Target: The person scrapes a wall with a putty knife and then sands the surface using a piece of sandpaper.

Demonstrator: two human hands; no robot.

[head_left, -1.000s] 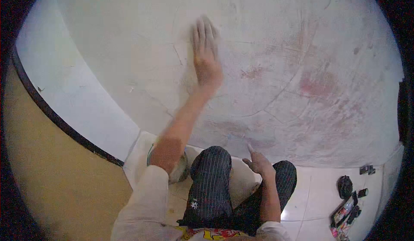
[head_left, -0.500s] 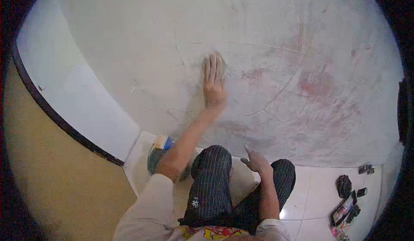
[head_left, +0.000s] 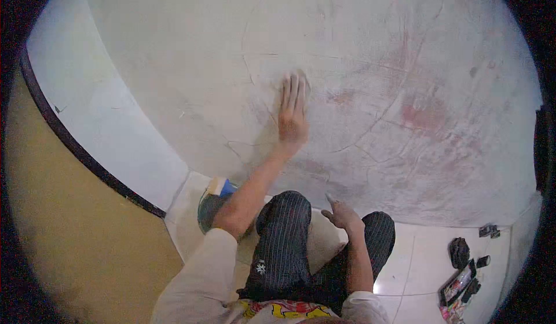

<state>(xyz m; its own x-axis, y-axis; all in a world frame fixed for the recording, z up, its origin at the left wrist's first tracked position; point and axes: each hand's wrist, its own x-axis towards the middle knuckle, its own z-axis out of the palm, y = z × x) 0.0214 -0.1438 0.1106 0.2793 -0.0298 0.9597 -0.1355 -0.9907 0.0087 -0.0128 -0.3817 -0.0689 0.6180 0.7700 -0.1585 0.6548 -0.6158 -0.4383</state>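
Observation:
My left hand (head_left: 293, 115) lies flat against the patchy grey wall (head_left: 359, 28), fingers stretched upward and close together. A darker patch shows around its fingertips; whether something thin lies under them I cannot tell. Thin curved cracks and reddish smudges mark the wall surface around and to the right of this hand. Lower down, my right hand (head_left: 346, 217) hangs by my right knee, index finger and thumb apart. Its fingers look grey with dust, and no object shows in it.
Beside my left forearm stands a dark round container (head_left: 209, 211) with a cream-and-blue item (head_left: 221, 186) on top. Several small dark items and a black bundle (head_left: 459, 252) lie on the white tiles at right. A white wall section (head_left: 98, 115) with a dark edge borders the left.
My left hand stays flat on the wall, shifted very slightly right in view. The view itself has moved a little; my right hand keeps nearly the same pose.

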